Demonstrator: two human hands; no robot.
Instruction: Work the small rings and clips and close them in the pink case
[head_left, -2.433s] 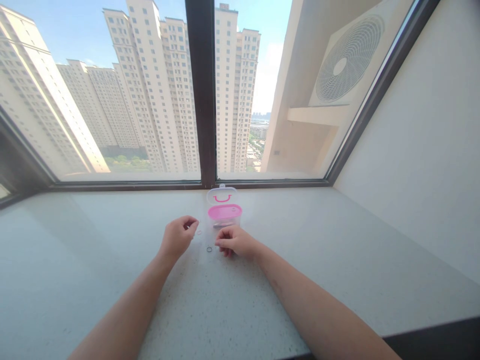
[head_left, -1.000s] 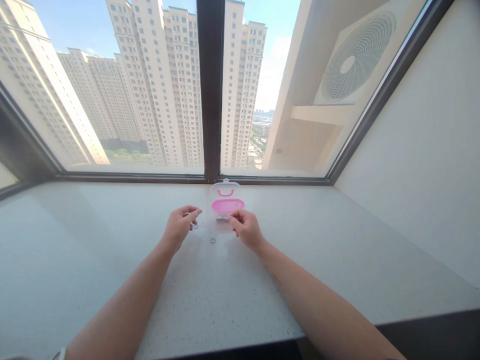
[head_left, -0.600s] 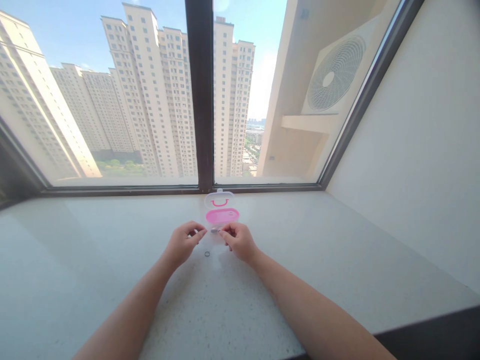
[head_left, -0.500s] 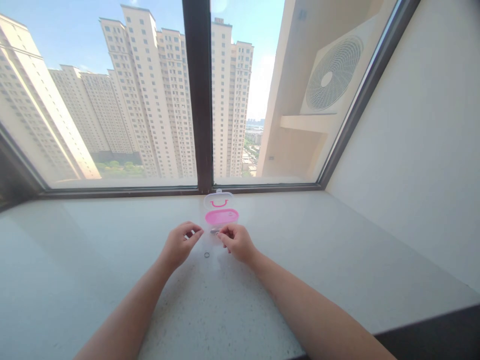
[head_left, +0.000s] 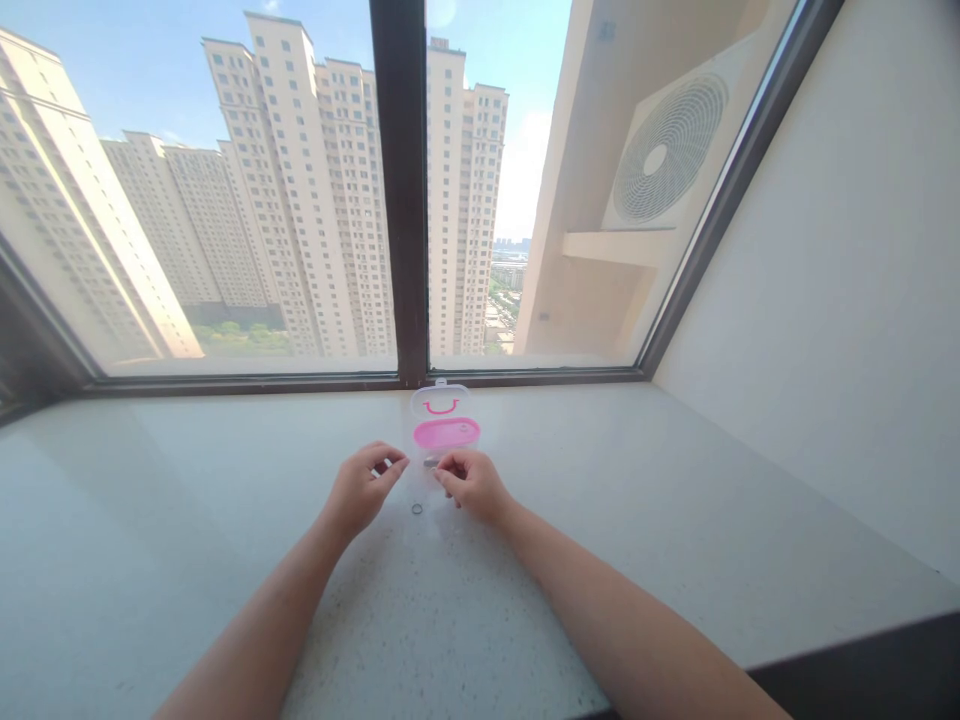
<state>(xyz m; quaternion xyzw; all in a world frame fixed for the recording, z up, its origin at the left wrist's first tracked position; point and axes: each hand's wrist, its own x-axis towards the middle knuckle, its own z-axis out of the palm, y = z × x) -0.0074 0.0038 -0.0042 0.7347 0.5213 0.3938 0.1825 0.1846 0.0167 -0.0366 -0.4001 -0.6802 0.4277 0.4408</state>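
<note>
My left hand (head_left: 365,487) is closed in a pinch, thumb and forefinger together at the tips. Whatever it may hold is too small to see. Just to the right, my right hand (head_left: 472,486) pinches close to a small dark metal piece (head_left: 430,462), which shows at its fingertips; its exact kind is unclear. Between and below the hands, a thin metal ring (head_left: 417,509) lies flat on the white speckled sill. Behind the fingertips stands a pink sewing-box-like case (head_left: 447,434), its clear lid with a pink handle (head_left: 441,406) raised against the window side.
The broad white sill (head_left: 225,480) runs up to a dark window frame (head_left: 409,200). A white wall (head_left: 840,300) bounds it on the right. Outside are tall buildings and an air-conditioner unit (head_left: 667,150).
The view has shifted very slightly. Both hands keep nearly the same pinched poses, and the ring and case stay in place.
</note>
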